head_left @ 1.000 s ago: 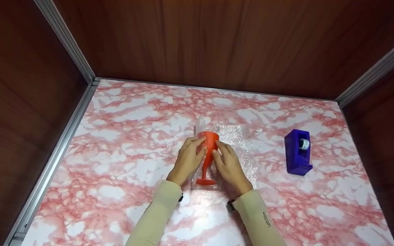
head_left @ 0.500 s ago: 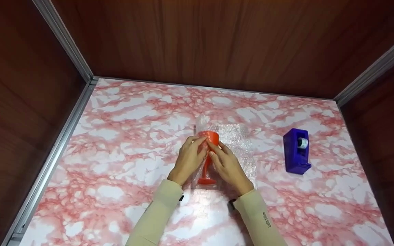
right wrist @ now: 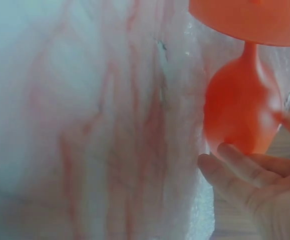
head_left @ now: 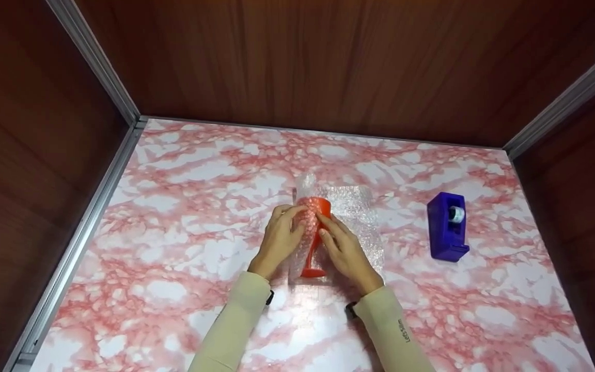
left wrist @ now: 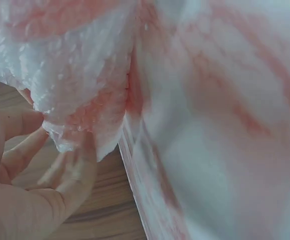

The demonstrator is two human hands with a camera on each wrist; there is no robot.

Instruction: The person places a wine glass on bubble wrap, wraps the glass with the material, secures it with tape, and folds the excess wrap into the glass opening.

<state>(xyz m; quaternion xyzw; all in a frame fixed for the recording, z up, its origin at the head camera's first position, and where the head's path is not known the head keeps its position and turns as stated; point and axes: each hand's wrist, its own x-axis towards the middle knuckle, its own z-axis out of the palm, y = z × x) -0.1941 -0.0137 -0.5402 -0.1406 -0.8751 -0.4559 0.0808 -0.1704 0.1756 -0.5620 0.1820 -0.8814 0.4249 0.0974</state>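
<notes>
An orange goblet lies on a sheet of bubble wrap, bowl away from me and foot towards me. My left hand pinches the wrap's left side, which is folded over the left of the bowl. In the left wrist view, thumb and fingers meet the edge of the bubble wrap. From the right, my right hand holds the bowl between fingertips and thumb. The right wrist view shows the goblet foot-end first, its bowl under my fingers. The wrap hides part of the bowl.
A purple tape dispenser with a roll of tape stands on the marbled red-and-white table, to the right. Dark wooden panels with metal edge rails enclose the back and both sides.
My left hand has brought the bubble wrap over the left side of the goblet's bowl and shifted slightly left. My right fingers have moved further over the bowl.
</notes>
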